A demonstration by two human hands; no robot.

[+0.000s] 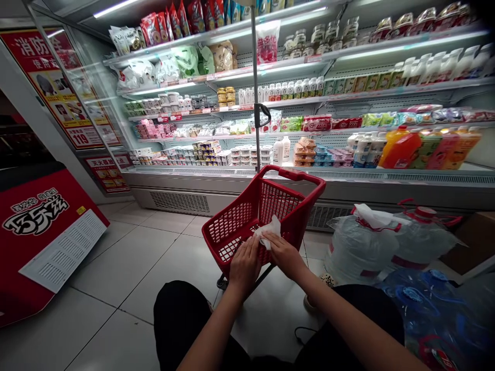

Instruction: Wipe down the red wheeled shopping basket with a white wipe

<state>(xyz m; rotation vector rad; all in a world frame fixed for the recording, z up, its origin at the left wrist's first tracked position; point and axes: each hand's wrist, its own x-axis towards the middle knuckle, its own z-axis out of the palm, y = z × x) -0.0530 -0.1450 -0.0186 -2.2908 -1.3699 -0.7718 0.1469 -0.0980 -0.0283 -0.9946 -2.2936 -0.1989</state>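
Observation:
A red plastic shopping cart (pixel 232 237) with latticed walls stands in front of my knees. A crumpled white wipe (pixel 274 225) lies over its near side. My right hand (pixel 284 255) is closed on the wipe, its fingers bent over the cart's near rim. Beside it, my left hand (pixel 245 263) has its fingers together, with the tips at the wipe's left edge; its thumb is hidden. Both hands rest against the cart's near wall. The cart's handle (pixel 294 175) rises at the far side.
A refrigerated shelf (pixel 216 108) of dairy and drinks runs behind the cart, with a vertical metal pole (pixel 255 82) before it. A red freezer (pixel 50 237) stands left. Bagged water jugs (pixel 363 242) and blue-capped bottles (pixel 421 293) crowd the right. Tiled floor (pixel 127 263) lies between.

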